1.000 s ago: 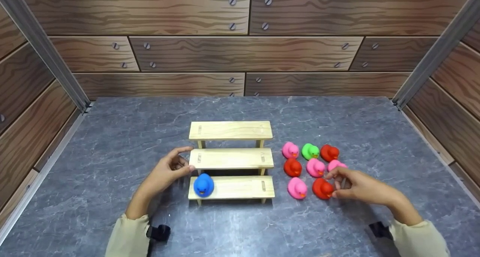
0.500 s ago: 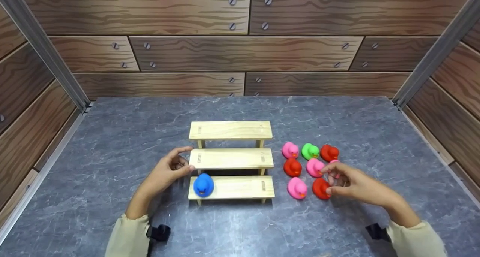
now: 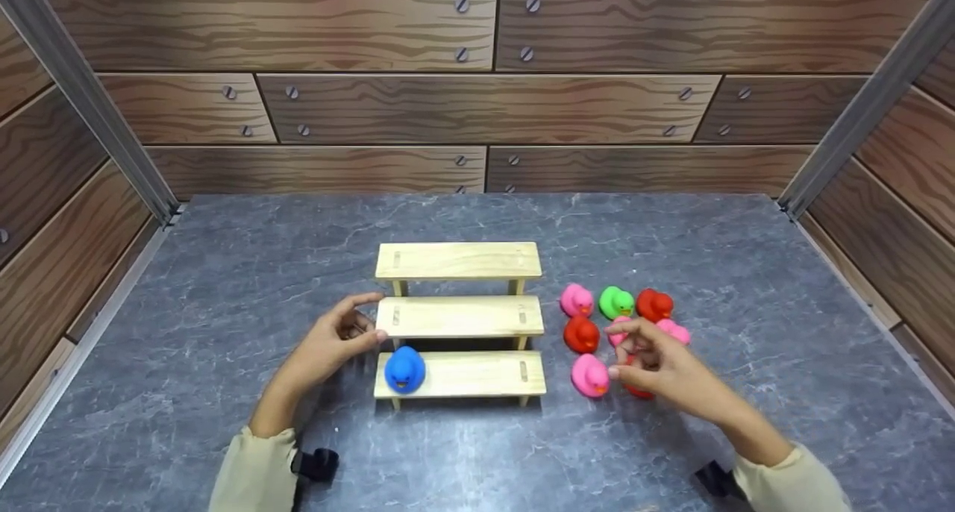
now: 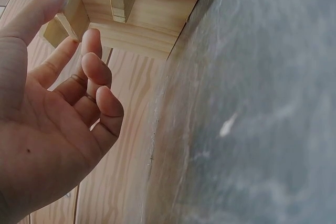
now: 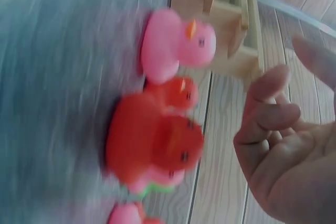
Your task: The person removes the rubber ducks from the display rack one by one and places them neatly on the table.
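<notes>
My left hand [image 3: 326, 348] pinches the left end of the middle step of a three-step wooden display stand [image 3: 462, 316], thumb at its front corner and index finger at its back. On the bottom step's left end sits a blue rubber duck [image 3: 404, 372]. My right hand [image 3: 671, 370] hovers over the ducks, holding nothing, thumb and index finger apart. Its thumb is nearest a pink rubber duck [image 3: 588, 375]; whether they touch I cannot tell. A red rubber duck [image 5: 137, 137] lies below this hand, partly hidden in the head view.
Behind are another red duck [image 3: 581, 334], a pink duck [image 3: 576, 300], a green duck [image 3: 615, 301], a red duck [image 3: 653, 304] and further pink ones, partly covered by the hand. Wood-patterned walls [image 3: 477, 109] enclose the grey marbled table [image 3: 261, 258].
My right hand has moved left, from beside the front red duck to over it and near the front pink duck. The left hand has stayed on the stand.
</notes>
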`<state>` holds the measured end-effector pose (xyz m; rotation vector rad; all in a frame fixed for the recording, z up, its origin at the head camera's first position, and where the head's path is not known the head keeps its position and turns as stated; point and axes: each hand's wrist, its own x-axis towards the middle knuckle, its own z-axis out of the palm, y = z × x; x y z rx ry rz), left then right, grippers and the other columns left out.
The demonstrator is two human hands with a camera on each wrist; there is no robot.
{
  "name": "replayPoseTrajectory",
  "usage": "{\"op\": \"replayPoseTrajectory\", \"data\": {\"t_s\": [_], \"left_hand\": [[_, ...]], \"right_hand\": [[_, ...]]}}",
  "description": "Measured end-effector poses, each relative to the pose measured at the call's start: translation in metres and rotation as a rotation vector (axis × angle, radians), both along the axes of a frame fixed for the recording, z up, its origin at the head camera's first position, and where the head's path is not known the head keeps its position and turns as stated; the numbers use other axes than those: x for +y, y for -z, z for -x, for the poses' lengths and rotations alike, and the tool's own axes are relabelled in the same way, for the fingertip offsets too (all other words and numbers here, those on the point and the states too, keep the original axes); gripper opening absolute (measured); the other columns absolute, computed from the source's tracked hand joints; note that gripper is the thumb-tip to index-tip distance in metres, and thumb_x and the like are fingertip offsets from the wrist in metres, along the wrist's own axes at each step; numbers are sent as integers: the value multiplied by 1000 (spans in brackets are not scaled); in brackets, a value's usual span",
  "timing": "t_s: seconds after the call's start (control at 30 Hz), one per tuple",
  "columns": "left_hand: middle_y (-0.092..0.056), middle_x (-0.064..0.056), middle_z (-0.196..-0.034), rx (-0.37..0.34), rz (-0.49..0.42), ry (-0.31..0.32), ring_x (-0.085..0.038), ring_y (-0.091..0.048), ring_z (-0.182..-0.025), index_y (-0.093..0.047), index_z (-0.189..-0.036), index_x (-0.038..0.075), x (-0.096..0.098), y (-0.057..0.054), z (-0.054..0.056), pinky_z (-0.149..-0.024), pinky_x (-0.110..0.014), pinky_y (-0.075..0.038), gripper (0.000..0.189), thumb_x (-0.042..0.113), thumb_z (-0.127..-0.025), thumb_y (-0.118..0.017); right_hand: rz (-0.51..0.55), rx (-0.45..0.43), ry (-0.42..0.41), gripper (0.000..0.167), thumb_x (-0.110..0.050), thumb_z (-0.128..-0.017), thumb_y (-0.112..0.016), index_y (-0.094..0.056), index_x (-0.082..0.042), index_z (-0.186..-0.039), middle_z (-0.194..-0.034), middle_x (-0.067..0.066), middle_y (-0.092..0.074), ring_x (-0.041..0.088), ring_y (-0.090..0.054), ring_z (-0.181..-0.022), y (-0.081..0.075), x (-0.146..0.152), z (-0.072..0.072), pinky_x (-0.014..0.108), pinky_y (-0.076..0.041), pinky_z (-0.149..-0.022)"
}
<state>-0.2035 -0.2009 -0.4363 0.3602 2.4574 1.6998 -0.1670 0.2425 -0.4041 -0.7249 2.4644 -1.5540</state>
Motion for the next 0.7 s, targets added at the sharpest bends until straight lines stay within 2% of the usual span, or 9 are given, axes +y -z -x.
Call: {"op": "replayPoseTrajectory", "data": {"t_s": [0.1, 0.4, 0.7], "left_hand": [[-59, -6, -90, -1, -9, 2, -11, -50, -73, -45, -140, 5, 0, 1, 0, -66, -22, -42, 58, 17, -89, -69], [-59, -7, -91, 1, -12, 7, -11, -52, -74, -44, -141, 4, -1, 1, 0, -67, -22, -43, 58, 17, -90, -68], [-60, -7, -91, 1, -16, 13, -10, -52, -74, -43, -141, 3, 0, 0, 0, -67, -22, -44, 58, 17, -90, -68]], "right_hand": [[23, 27, 14, 44, -1, -85, -69, -47, 11, -121, -87, 3, -52, 2, -53, -70, 1, -10, -2, 17, -45, -57], [20, -27, -27, 46, -7, -86, -70, -47, 9, -123, -89, 7, -54, 2, -54, -71, 4, -40, -4, 17, -45, -59], [30, -56, -37, 48, -11, -86, -72, -48, 5, -124, -89, 7, -53, 2, -47, -66, 2, -67, -6, 16, -40, -58]]}}
